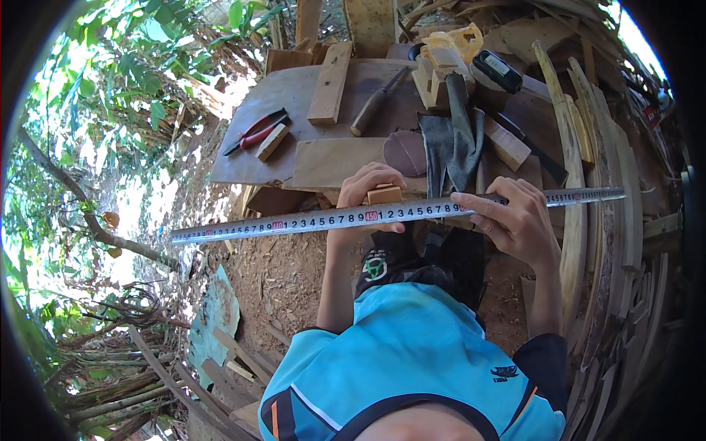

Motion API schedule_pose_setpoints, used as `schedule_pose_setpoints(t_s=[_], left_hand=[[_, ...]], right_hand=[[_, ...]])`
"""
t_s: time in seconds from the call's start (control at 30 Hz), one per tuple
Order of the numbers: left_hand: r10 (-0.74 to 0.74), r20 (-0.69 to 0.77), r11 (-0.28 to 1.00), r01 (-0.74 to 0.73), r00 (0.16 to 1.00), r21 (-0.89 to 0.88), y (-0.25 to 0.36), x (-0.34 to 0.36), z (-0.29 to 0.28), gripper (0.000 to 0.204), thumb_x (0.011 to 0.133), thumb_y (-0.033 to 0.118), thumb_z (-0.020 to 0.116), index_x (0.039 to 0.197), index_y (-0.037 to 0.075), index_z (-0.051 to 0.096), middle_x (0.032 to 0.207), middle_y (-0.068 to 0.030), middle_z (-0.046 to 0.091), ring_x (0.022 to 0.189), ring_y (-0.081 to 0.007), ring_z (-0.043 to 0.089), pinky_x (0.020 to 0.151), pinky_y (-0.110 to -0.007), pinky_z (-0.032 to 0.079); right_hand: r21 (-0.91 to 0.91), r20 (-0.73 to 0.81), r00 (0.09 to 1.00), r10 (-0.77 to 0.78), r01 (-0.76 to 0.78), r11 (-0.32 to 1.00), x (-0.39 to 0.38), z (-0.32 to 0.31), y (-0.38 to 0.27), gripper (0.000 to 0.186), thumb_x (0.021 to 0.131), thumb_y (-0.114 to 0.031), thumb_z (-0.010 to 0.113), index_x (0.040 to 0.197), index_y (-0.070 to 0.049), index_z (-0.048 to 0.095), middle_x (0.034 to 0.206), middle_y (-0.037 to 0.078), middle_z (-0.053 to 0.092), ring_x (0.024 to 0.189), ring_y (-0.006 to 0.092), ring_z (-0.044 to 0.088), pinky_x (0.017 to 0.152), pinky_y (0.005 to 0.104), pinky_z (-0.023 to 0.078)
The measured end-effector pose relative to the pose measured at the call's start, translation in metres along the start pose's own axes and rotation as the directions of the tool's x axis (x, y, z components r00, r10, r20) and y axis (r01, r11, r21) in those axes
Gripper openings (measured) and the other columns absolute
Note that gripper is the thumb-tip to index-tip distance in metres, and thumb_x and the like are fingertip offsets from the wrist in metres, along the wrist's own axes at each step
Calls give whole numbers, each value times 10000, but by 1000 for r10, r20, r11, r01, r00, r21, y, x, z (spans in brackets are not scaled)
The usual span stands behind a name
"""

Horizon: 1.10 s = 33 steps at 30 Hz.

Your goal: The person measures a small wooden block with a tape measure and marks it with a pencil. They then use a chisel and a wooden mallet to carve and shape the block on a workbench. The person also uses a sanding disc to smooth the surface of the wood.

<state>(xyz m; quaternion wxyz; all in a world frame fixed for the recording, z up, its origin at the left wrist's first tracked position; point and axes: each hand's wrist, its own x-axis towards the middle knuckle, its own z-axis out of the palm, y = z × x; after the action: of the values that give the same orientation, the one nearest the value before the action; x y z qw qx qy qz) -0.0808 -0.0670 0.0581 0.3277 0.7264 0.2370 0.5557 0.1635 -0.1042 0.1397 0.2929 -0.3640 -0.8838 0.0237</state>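
From here: person's blue shirt (pixel 412 353), 1 dk emblem on it, lettering too small to read. Brown-grey worktop (pixel 257 165) beyond. 1 steel ruler (pixel 323 220) held L to R before the person, near worktop's close edge; blk digits, red boxes at intervals. 1 dk grey cloth (pixel 465 140) on worktop. 2 hands: R hand (pixel 515 213), grip pinching ruler right of mid; L hand (pixel 368 184), grip narrow, round a wood block; ruler crosses over that hand, can't tell if it's pinched too. Then 1 wood-handled tool (pixel 371 110), 1 pr red-handled pliers (pixel 257 137), 1 blk device (pixel 497 70) w/ pale label, illegible. Smallest: that 1 wood block (pixel 384 194), at ruler's far edge.
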Motion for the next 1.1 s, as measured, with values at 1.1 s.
schedule_pose_setpoints(t_s=[1.1], left_hand=[[-112, -136, 980, 87, 984, -177, -1, -1, -1, 576, 557, 412, 787, 883, -5, 560, 831, -89, 588, 801, -191, 573, 706, -283, 444]], right_hand=[[-191, -280, 911, 302, -362, 913, 3, -57, 4, 356, 806, -171, 566, 1159, -216, 559, 711, 86, 533, 632, 233, 530, 590, 356, 434]])
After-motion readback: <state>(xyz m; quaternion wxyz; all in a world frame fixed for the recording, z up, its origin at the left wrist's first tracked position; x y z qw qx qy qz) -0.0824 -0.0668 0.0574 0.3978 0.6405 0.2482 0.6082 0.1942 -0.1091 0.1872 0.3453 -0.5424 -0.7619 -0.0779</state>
